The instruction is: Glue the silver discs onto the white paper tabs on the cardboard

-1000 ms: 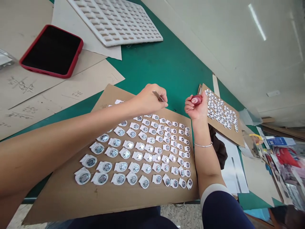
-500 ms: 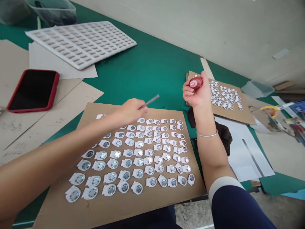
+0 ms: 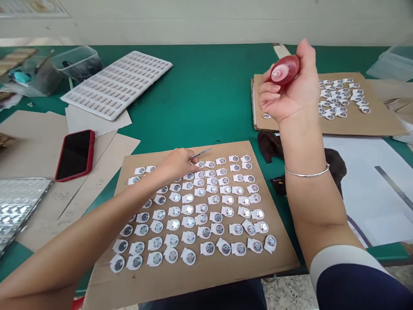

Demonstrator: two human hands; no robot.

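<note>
The left hand [image 3: 177, 165], nearer to the white-and-silver round pieces [image 3: 188, 221] on the brown cardboard sheet [image 3: 180, 285], has its grip narrow on a thin metal tool [image 3: 202, 153], long axis pointing rightward. The right hand [image 3: 298, 94] is wrapped around a dark-red rounded bulb [image 3: 289, 69].

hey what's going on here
A person's left grip holds a thin metal tool by the far rows of small white pieces with silvery discs, laid out on a cardboard sheet. The right grip holds up a red bottle, off to the right. Beyond it, a second sheet bears more such pieces.
</note>
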